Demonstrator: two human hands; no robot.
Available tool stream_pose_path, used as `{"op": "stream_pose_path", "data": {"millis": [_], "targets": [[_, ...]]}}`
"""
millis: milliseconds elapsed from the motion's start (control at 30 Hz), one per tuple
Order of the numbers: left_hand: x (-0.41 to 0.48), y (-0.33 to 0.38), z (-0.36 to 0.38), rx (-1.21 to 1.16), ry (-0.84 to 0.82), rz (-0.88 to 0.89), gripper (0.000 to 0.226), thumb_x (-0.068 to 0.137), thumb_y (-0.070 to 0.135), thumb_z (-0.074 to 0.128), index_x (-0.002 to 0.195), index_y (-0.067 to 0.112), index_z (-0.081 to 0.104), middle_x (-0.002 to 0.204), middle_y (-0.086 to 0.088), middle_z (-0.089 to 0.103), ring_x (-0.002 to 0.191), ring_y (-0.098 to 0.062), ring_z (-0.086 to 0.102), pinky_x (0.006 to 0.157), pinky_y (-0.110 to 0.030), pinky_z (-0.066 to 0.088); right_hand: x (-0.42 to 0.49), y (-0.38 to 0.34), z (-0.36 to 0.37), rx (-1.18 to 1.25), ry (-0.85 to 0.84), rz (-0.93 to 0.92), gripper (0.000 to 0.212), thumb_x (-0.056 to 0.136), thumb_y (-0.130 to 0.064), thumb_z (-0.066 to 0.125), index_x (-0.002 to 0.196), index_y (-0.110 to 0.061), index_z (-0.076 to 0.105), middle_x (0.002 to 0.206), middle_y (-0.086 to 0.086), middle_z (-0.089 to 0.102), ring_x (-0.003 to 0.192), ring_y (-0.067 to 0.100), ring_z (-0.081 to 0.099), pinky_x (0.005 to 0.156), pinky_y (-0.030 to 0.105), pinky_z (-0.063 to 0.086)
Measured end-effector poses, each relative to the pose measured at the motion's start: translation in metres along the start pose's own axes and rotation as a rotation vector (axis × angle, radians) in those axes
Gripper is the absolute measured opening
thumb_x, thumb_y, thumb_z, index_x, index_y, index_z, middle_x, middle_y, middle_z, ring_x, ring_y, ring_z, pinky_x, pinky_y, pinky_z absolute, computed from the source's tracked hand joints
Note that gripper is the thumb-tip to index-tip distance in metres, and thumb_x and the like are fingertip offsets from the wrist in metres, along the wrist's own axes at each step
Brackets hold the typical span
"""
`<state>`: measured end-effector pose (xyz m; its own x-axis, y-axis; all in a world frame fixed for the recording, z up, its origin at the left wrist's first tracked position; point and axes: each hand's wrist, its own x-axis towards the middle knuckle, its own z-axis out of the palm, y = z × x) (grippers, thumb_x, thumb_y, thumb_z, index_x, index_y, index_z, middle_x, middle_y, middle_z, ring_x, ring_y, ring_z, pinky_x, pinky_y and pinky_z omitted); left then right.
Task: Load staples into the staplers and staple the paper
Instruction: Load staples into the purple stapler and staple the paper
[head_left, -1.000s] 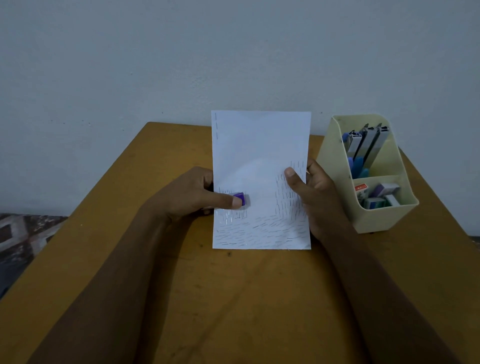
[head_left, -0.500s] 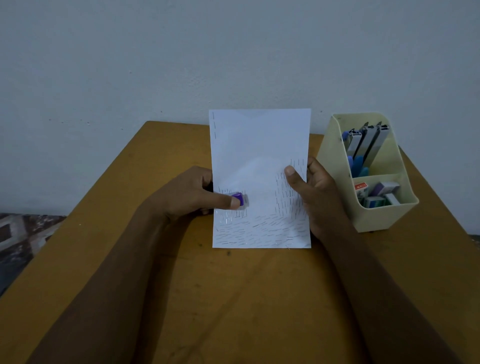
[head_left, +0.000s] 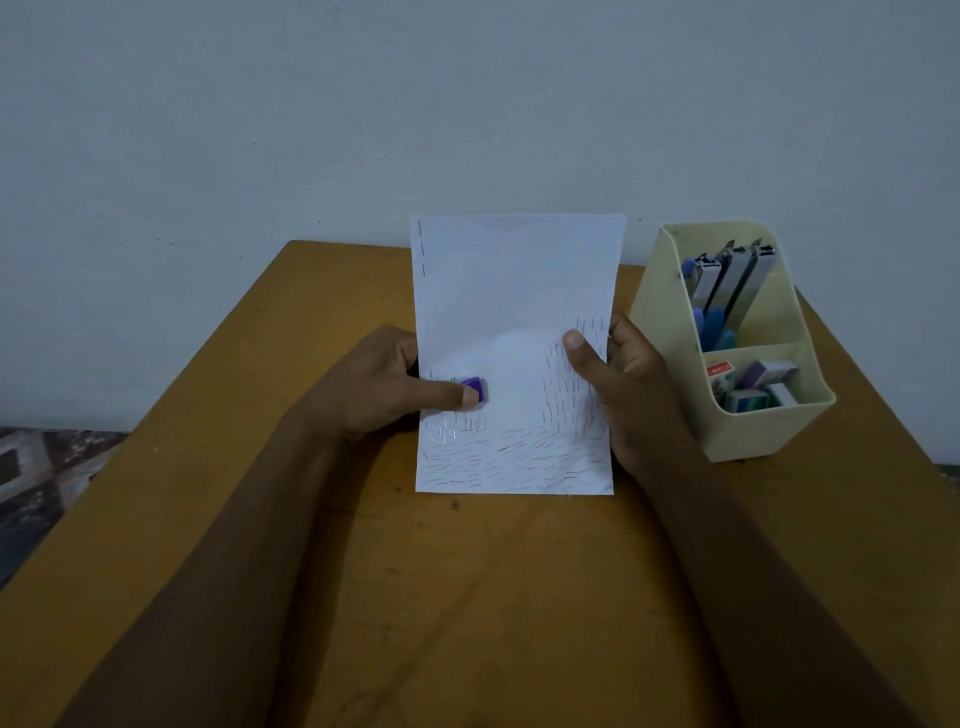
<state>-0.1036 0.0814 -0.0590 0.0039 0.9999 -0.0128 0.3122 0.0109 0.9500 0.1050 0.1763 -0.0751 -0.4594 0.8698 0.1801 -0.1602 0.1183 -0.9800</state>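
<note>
The left hand (head_left: 374, 389) is curled around a small purple stapler (head_left: 475, 387) at the left edge of the paper (head_left: 514, 291). Its thumb (head_left: 447, 396) lies flat across the sheet with the tip on the stapler's top, while the other fingers are hidden behind the paper. The right hand (head_left: 631, 395) pinches the sheet's right edge, thumb (head_left: 582, 358) in front and the curled fingers behind. The paper stands nearly upright between the two hands, its bottom edge at the wooden table (head_left: 467, 597). Rows of staples cover its lower part and run up the right side, and a few sit at the top left corner. The stapler bites the sheet low on the left, just above those rows. Just to the right of the right hand stands a cream desk organizer (head_left: 758, 431). Its rear compartment holds several staplers (head_left: 732, 280) on end, and its front compartment holds small staple boxes (head_left: 753, 387).
</note>
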Motion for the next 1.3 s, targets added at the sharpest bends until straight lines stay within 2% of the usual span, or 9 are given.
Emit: {"op": "stream_pose_path", "data": {"millis": [200, 367, 467, 567, 733, 800, 967, 1133, 1300], "targets": [[-0.001, 0.006, -0.001, 0.132, -0.042, -0.031, 0.022, 0.073, 0.029, 0.075, 0.088, 0.014, 0.069, 0.086, 0.009, 0.075, 0.072, -0.014, 0.070, 0.058, -0.020, 0.051, 0.001, 0.001, -0.001, -0.017, 0.013, -0.009, 0.017, 0.094, -0.018, 0.054, 0.107, -0.026, 0.058, 0.108, -0.011, 0.068, 0.101, 0.009, 0.066, 0.079, 0.023, 0.053], [-0.001, 0.004, -0.007, 0.194, -0.049, -0.069, 0.061, 0.059, 0.051, 0.079, 0.097, 0.004, 0.070, 0.097, -0.017, 0.072, 0.086, -0.048, 0.060, 0.064, -0.039, 0.044, 0.000, 0.001, -0.002, -0.008, 0.010, -0.020, 0.016, 0.094, -0.016, 0.053, 0.106, -0.026, 0.058, 0.106, -0.011, 0.068, 0.101, 0.008, 0.066, 0.078, 0.021, 0.053], [-0.002, 0.006, -0.007, 0.201, -0.085, -0.074, 0.048, 0.068, 0.043, 0.082, 0.100, 0.009, 0.071, 0.097, -0.005, 0.074, 0.084, -0.044, 0.063, 0.063, -0.037, 0.045, 0.000, 0.001, -0.002, -0.021, 0.015, -0.022, 0.016, 0.094, -0.018, 0.053, 0.106, -0.028, 0.059, 0.107, -0.012, 0.068, 0.101, 0.007, 0.065, 0.079, 0.022, 0.053], [-0.003, 0.008, -0.007, 0.199, -0.073, -0.073, 0.035, 0.071, 0.039, 0.079, 0.094, 0.015, 0.071, 0.095, 0.003, 0.075, 0.066, -0.023, 0.061, 0.057, -0.026, 0.044, 0.000, 0.002, -0.002, -0.012, 0.019, -0.021, 0.016, 0.094, -0.018, 0.053, 0.107, -0.027, 0.058, 0.108, -0.012, 0.068, 0.102, 0.008, 0.065, 0.081, 0.023, 0.053], [-0.003, 0.007, -0.004, 0.138, -0.020, -0.033, 0.038, 0.071, 0.034, 0.076, 0.087, 0.000, 0.070, 0.083, -0.012, 0.072, 0.054, -0.017, 0.050, 0.049, -0.022, 0.039, 0.001, 0.002, -0.002, 0.003, 0.013, -0.015, 0.018, 0.094, -0.017, 0.053, 0.109, -0.026, 0.058, 0.112, -0.008, 0.067, 0.104, 0.010, 0.064, 0.085, 0.027, 0.053], [-0.003, 0.007, -0.003, 0.128, -0.010, -0.032, 0.031, 0.073, 0.032, 0.080, 0.081, 0.003, 0.070, 0.074, -0.006, 0.071, 0.053, -0.016, 0.048, 0.048, -0.022, 0.037, 0.001, 0.002, -0.002, 0.000, 0.017, -0.013, 0.017, 0.094, -0.017, 0.053, 0.108, -0.026, 0.058, 0.112, -0.008, 0.067, 0.105, 0.011, 0.064, 0.087, 0.029, 0.053], [-0.002, 0.004, 0.000, 0.110, 0.013, -0.039, 0.009, 0.079, 0.020, 0.073, 0.082, 0.014, 0.068, 0.079, 0.002, 0.074, 0.051, -0.009, 0.053, 0.046, -0.017, 0.037, 0.001, 0.003, -0.001, 0.008, 0.014, -0.005, 0.018, 0.094, -0.016, 0.054, 0.109, -0.024, 0.058, 0.113, -0.003, 0.067, 0.104, 0.014, 0.065, 0.088, 0.032, 0.053], [0.001, 0.001, 0.004, 0.096, 0.020, -0.044, 0.015, 0.081, 0.016, 0.073, 0.095, 0.012, 0.068, 0.092, 0.004, 0.075, 0.074, -0.013, 0.071, 0.054, -0.016, 0.048, 0.001, 0.003, -0.001, 0.017, 0.009, -0.004, 0.016, 0.094, -0.015, 0.053, 0.106, -0.024, 0.059, 0.108, -0.006, 0.068, 0.101, 0.012, 0.066, 0.081, 0.026, 0.054], [0.001, 0.001, 0.004, 0.108, 0.013, -0.041, 0.015, 0.081, 0.017, 0.073, 0.093, 0.010, 0.068, 0.091, 0.004, 0.075, 0.072, -0.012, 0.071, 0.052, -0.015, 0.046, 0.001, 0.003, -0.002, 0.018, 0.009, -0.002, 0.016, 0.094, -0.015, 0.054, 0.106, -0.023, 0.059, 0.108, -0.006, 0.069, 0.100, 0.012, 0.066, 0.080, 0.025, 0.054]]}}
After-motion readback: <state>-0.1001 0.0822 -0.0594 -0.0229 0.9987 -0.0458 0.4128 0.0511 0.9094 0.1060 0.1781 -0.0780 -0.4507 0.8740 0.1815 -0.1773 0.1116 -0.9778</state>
